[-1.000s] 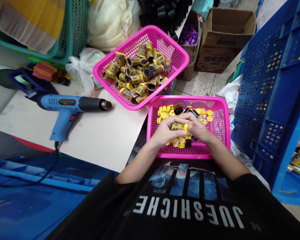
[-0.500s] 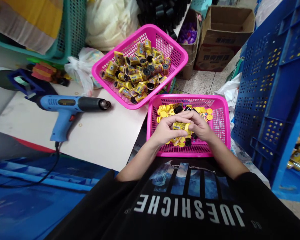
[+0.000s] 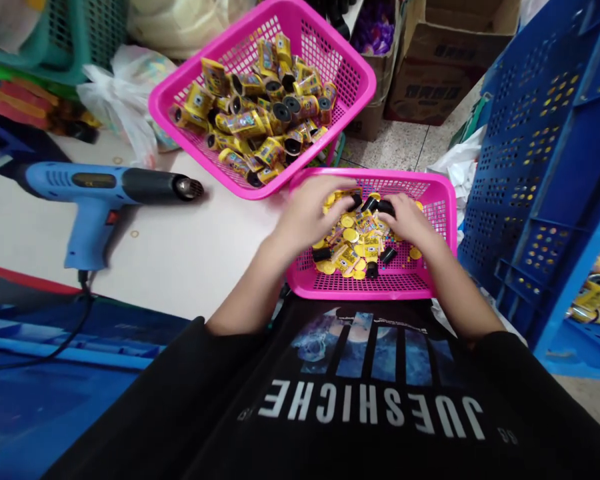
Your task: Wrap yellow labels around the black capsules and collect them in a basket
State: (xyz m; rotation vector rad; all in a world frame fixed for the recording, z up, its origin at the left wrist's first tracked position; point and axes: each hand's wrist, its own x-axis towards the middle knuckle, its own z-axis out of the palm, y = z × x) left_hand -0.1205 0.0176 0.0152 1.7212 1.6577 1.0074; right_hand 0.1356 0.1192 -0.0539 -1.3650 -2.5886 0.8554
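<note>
Black tube (image 3: pixel 386 208) by right hand (image 3: pixel 409 219) lies inside rim (image 3: pixel 375 294).

Black cylinders (image 3: pixel 389 255) lie scattered among round yellow caps (image 3: pixel 351 235) in a pink basket (image 3: pixel 365 294).

- The near basket (image 3: pixel 360 294) sits right in front of the person.
- Caps (image 3: pixel 350 235) and bare tubes (image 3: pixel 389 255) lie in it, mostly in its middle and left side.
- The left hand (image 3: pixel 307 212) is over its far left corner; the right hand (image 3: pixel 409 219) is inside, toward its right edge.
- The far basket (image 3: pixel 300 20), with wrapped tubes (image 3: pixel 245 125) in it, is at the bench's (image 3: pixel 195 247) far right corner.
- The heat gun (image 3: pixel 93 185) lies on the bench, left of both baskets.
- A big crate (image 3: pixel 525 200) stands to the right of the near basket.
- A cardboard box (image 3: pixel 425 83) is behind the near basket.
</note>
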